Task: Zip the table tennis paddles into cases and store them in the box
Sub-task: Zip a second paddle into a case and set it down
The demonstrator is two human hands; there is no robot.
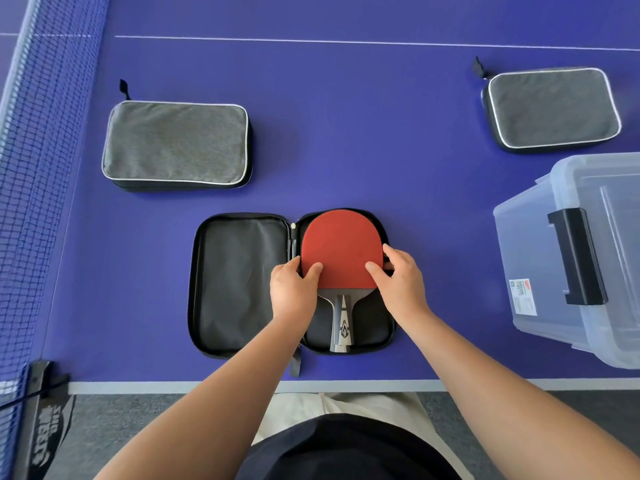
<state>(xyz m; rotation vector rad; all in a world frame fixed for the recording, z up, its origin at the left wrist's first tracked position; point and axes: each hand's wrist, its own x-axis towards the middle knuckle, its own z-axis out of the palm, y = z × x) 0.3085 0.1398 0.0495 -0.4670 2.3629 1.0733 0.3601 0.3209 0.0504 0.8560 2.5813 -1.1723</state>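
A black case [235,282] lies open like a book near the front edge of the blue table. In its right half rests a red-faced paddle [341,244], handle toward me. My left hand [292,292] grips the blade's lower left edge, thumb on the red rubber. My right hand [401,282] grips the lower right edge the same way. Two grey cases, zipped closed, lie farther back: one at the left [175,143], one at the far right [552,107]. A clear plastic box [588,258] with a black latch stands at the right.
The blue net [41,168] runs along the left side, with its clamp post [41,379] at the table's front corner. A white line [346,41] crosses the far tabletop. The table's white front edge [173,386] is just before my body.
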